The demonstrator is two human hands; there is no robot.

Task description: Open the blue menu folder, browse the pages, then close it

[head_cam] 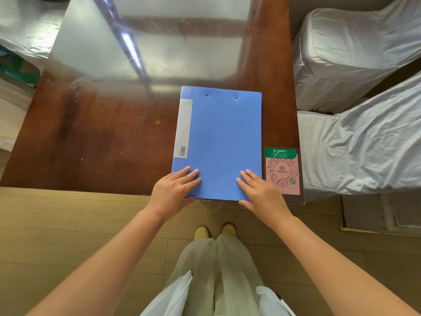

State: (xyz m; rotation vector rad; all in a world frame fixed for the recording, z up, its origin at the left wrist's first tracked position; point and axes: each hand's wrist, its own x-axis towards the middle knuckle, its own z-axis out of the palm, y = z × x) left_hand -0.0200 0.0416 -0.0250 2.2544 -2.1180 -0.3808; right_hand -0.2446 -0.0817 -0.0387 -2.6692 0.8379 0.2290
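Nearest to us, at six o'clock, the person's two bare forearms reach up toward the table's near edge. The left hand [174, 188] lies flat with fingers spread on the near left corner of the blue menu folder [221, 142], thumb tucked under the edge; the right hand [262, 192] rests the same way on the near right corner, thumb below the lip. Neither is closed around anything; both press or steady the cover.

The folder lies shut on the wooden table [102, 137], slightly overhanging the near edge, just right of centre. Judging by this, the task stands either at its very start or its very end; I cannot tell which. If opening is next, the spine looks to be on the left, so the right hand would need to lift the free right edge and swing the cover toward nine o'clock while the left holds the spine down.

At three o'clock, just beside the folder, lies a pink QR-code card [282, 173] with a green header reading "东方树叶"; smaller print is illegible. A pale spine label [183, 128] carries a barcode, too small to read. Farther off, at one o'clock, stand cloth-covered chairs [355, 65].
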